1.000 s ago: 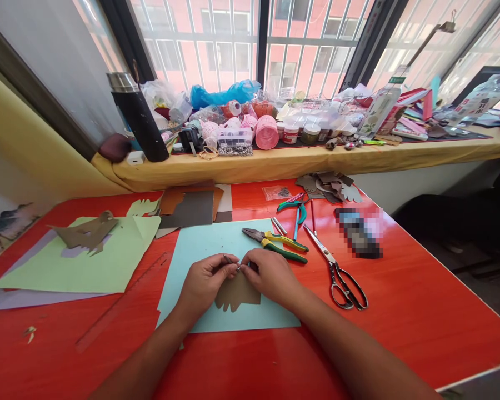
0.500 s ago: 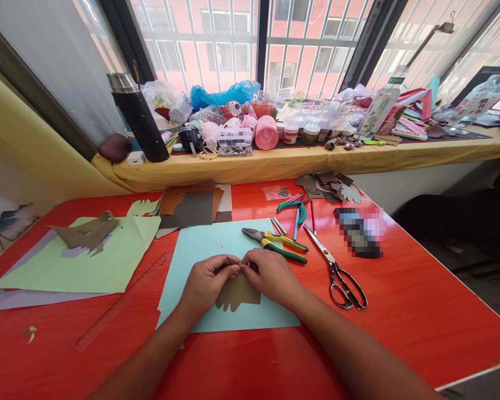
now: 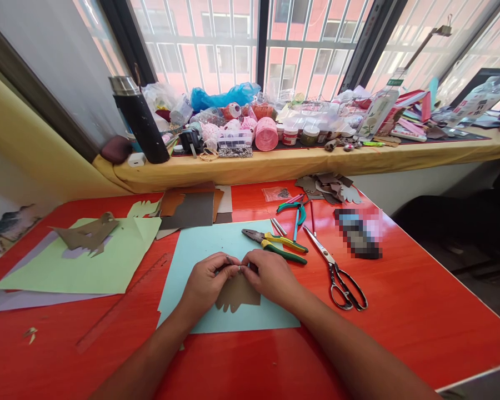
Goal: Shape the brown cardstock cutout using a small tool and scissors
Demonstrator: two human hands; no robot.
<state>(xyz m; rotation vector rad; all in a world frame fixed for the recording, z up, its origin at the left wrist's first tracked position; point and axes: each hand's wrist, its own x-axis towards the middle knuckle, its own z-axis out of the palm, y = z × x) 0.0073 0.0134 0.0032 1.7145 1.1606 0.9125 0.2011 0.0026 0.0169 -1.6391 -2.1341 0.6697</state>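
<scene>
My left hand (image 3: 208, 279) and my right hand (image 3: 270, 273) meet fingertip to fingertip, both pinched closed. Between them is something tiny; a short dark sliver pokes out above the left fingers, too small to name. Below the fingertips lies a brown leather-like piece (image 3: 240, 294) with a scalloped lower edge, its upper part hidden by my hands. It rests on a light blue sheet (image 3: 191, 316). Just beyond my right hand are combination pliers (image 3: 270, 244) with yellow and green handles, their jaws pointing left. To the right, scissors (image 3: 337, 272) with black handles lie on the red table (image 3: 420, 311).
Green-handled small pliers (image 3: 295, 208), metal tubes (image 3: 279, 226) and a heap of scraps (image 3: 331, 186) lie farther back. Left are a pale green sheet (image 3: 120, 261), a clear ruler (image 3: 123, 303) and stacked brown and grey pieces (image 3: 198, 208). A black flask (image 3: 141, 122) stands on the crowded sill.
Almost nothing differs. My hands stay pinched together in the same spot, with only a slight shift at the fingertips.
</scene>
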